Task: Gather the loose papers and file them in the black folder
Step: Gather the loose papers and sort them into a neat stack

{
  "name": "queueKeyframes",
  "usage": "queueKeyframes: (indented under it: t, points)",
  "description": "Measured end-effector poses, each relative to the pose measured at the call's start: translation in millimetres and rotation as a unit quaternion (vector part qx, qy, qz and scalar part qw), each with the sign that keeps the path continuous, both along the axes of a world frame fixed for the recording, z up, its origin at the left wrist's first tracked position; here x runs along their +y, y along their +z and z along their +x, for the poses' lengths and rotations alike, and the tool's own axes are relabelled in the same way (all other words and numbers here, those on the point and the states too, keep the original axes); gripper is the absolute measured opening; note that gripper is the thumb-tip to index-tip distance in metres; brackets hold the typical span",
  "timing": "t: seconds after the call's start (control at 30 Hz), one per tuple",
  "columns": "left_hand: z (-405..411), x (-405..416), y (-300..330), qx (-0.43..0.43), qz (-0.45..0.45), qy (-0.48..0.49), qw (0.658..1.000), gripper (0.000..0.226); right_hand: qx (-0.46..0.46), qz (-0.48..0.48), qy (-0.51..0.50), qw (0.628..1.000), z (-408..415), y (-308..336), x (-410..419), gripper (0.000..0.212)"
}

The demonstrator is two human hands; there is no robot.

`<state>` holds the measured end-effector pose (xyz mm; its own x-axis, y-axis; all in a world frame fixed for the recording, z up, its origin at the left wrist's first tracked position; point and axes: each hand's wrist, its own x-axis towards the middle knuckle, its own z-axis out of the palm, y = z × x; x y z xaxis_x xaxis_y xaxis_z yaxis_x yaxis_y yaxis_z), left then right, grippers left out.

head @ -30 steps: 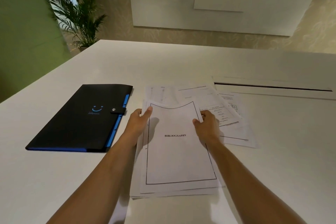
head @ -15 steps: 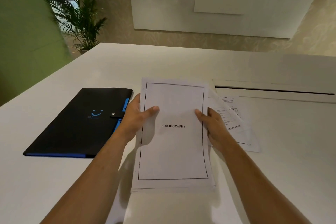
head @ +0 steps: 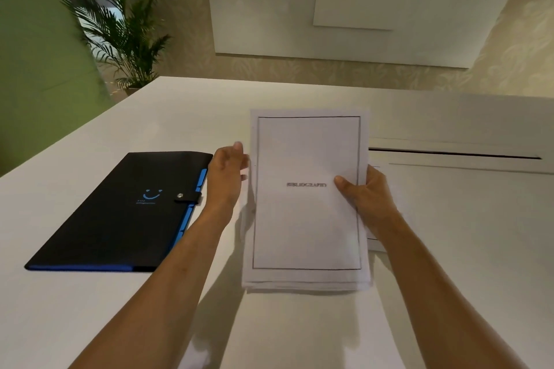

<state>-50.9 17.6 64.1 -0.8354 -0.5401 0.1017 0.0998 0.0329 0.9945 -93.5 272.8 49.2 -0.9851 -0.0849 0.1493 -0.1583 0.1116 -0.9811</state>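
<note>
Head view:
Paper stack [head: 305, 219]: upright at centre, lower edge on the white table [head: 449, 249], likely to square the sheets.
Left hand [head: 226, 180]: at 9 o'clock of the stack, fingers half-curled, steadying its edge.
Right hand [head: 364, 195]: at 3 o'clock, thumb on front, closed on the stack.
Black folder [head: 126, 213]: shut, flat at 9 o'clock, snap fastened.
Stray sheet [head: 373, 244]: behind the right hand, apparently ungathered.

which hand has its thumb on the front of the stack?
The right hand: its thumb lies across the stack beside "BIBLIOGRAPHY". The left hand only meets the edge.
</note>
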Motion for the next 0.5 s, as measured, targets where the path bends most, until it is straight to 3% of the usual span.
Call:
queueKeyframes:
  t: [0.1, 0.23, 0.5]
  points:
    - [-11, -7, -12, -0.188, -0.129, 0.049, 0.973, 0.049, -0.045, -0.017, -0.053, 0.997, -14, -3, 27, 0.022]
    - [-21, -4, -32, -0.317, -0.237, 0.022, 0.918, 0.077, -0.118, -0.017, -0.131, 0.984, -36, -24, 68, 0.031]
    - [-42, 16, -38, -0.369, -0.384, 0.015, 0.846, 0.097, -0.191, 0.098, -0.197, 0.957, -53, -72, 91, 0.016]
